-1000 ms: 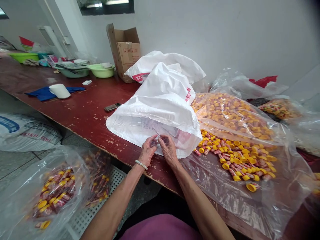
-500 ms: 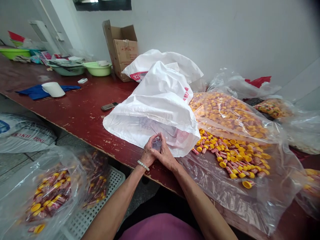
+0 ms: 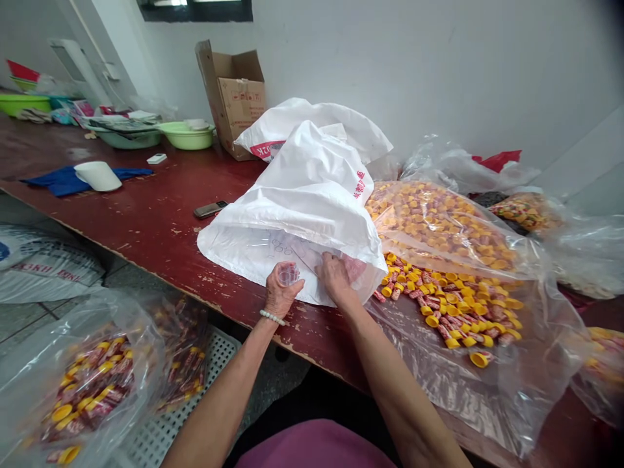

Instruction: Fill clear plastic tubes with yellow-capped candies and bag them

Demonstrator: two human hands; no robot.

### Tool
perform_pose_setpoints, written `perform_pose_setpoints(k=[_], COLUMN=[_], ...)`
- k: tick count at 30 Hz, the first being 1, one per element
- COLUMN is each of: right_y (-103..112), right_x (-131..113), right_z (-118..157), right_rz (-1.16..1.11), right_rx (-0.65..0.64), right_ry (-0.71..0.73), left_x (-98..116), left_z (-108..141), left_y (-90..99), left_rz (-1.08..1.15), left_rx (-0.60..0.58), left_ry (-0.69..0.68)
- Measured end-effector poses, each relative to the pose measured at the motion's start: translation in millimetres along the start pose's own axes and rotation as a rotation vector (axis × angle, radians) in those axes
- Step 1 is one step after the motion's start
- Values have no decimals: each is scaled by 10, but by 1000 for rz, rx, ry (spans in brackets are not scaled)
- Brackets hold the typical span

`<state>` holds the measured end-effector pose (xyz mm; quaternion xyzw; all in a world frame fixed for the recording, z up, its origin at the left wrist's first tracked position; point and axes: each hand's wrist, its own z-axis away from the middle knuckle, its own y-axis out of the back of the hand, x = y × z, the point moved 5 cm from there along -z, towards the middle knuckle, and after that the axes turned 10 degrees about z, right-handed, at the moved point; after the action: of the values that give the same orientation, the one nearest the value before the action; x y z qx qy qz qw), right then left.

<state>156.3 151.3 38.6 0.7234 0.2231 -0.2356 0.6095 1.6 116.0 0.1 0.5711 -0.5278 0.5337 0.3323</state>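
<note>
My left hand (image 3: 281, 289) wears a beaded bracelet. Its fingers curl around a few small clear plastic tubes (image 3: 288, 275), their round ends facing up. To its right, my right hand (image 3: 335, 278) reaches into the open mouth of a white woven sack (image 3: 292, 201). The right fingers are bent together at the sack's lower inside; whatever they pinch is too small or hidden to name. More clear tubes (image 3: 280, 247) lie inside the sack. Just right of the sack are many red-and-white patterned tubes with yellow caps (image 3: 453, 305), partly under a clear plastic sheet.
The dark red table (image 3: 170, 247) has worn edges. A phone (image 3: 209, 209), a cardboard box (image 3: 241, 107) and green basins (image 3: 188, 135) stand to the left and behind. Below left, a clear bag of yellow-capped tubes (image 3: 92, 390) rests by a pale plastic crate (image 3: 219, 351).
Both hands were together around the clear tubes. Now they are apart: the left keeps the tubes and has shifted slightly left, while the right has moved right into the sack's mouth.
</note>
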Motion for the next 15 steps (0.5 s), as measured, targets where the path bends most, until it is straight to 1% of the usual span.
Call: perform_pose_setpoints(k=[3, 5, 7, 9, 11, 15], right_y=[-77, -131, -184, -227, -261, -287], right_x=[-24, -53, -76, -72, -22, 102], right_z=[3, 114, 275, 434, 551, 663], right_rz=[-80, -160, -331, -538, -677, -704], right_rx=[-30, -63, -103, -118, -93, -34], right_ry=[23, 67, 110, 129, 107, 34], left_x=[38, 57, 81, 114, 138, 166], left_z=[12, 52, 107, 157, 196, 238], left_y=[65, 79, 63, 26, -25, -111], left_rz=[110, 184, 228, 228, 194, 49], left_rx=[-11, -31, -66, -100, -134, -174], left_ry=[59, 116, 144, 124, 87, 8])
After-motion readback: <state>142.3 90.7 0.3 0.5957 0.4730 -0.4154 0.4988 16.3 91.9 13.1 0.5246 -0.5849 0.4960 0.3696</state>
